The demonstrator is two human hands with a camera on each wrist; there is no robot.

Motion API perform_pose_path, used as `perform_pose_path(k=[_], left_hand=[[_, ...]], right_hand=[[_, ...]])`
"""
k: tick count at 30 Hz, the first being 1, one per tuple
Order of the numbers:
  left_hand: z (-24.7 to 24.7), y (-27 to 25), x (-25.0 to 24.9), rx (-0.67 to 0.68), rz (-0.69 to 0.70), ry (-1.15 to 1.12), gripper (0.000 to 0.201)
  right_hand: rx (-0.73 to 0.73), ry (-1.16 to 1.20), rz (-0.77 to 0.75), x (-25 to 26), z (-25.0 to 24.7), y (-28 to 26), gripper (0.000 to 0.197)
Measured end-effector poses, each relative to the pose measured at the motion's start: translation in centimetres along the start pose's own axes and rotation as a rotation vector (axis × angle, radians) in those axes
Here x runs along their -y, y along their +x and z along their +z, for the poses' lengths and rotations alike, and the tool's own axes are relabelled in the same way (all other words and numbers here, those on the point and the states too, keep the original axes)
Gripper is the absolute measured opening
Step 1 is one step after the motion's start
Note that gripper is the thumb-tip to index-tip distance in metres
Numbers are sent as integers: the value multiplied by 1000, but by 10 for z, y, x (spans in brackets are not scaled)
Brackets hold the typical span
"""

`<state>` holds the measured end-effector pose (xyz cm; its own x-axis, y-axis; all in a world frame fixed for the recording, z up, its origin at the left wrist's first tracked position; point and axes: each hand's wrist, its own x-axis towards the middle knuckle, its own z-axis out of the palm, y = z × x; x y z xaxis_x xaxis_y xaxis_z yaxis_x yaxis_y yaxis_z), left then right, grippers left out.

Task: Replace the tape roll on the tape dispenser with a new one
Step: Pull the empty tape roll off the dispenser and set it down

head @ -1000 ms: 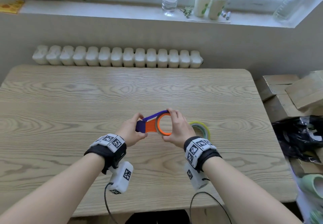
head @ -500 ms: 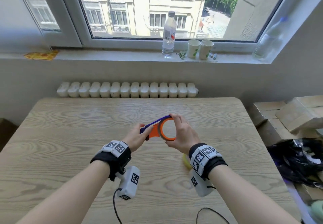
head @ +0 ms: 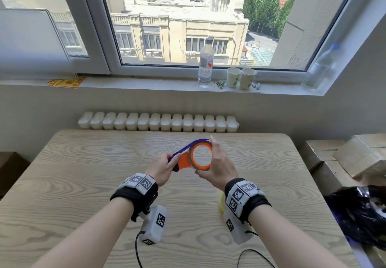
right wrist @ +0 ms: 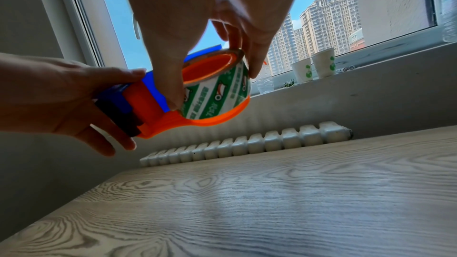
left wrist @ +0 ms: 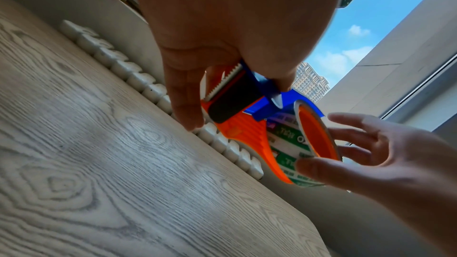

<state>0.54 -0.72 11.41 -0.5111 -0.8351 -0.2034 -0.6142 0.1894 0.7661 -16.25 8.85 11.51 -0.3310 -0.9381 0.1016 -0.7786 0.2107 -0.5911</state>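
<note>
I hold an orange and blue tape dispenser [head: 183, 162] in the air over the wooden table [head: 83, 184]. My left hand [head: 170, 163] grips its handle end beside the toothed cutter [left wrist: 222, 79]. My right hand [head: 213, 157] pinches the thin white and green printed tape roll [right wrist: 217, 95] on the orange hub, thumb below and fingers above. In the left wrist view the same roll [left wrist: 284, 140] sits round the hub. A yellow-green tape roll [head: 221, 203] lies on the table, mostly hidden behind my right wrist.
A white radiator [head: 158, 122] runs along the table's far edge. On the windowsill stand a water bottle [head: 205, 65] and two paper cups [head: 240, 77]. Cardboard boxes [head: 342, 157] and a black plastic bag [head: 361, 211] lie to the right of the table. Wrist-camera cables trail near the front edge.
The head view has tilted up to show the window. Both hands have lifted the dispenser slightly higher and farther over the table. The yellow-green roll is now mostly hidden behind my right wrist.
</note>
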Motion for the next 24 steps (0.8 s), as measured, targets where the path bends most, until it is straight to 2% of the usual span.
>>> perform_pose_path(k=[6, 10, 20, 24], left_hand=[[-4, -1, -4, -62, -33, -5, 48], [-8, -2, -7, -120, -57, 51, 59], [-11, 3, 1, -173, -64, 35, 58], [-11, 4, 3, -177, -68, -2, 44]], right_hand=[[-23, -1, -40, 1, 0, 3, 106], [-51, 15, -58, 0, 2, 3, 103], [-37, -24, -111, 4, 5, 5, 99], [-26, -33, -119, 6, 7, 6, 98]])
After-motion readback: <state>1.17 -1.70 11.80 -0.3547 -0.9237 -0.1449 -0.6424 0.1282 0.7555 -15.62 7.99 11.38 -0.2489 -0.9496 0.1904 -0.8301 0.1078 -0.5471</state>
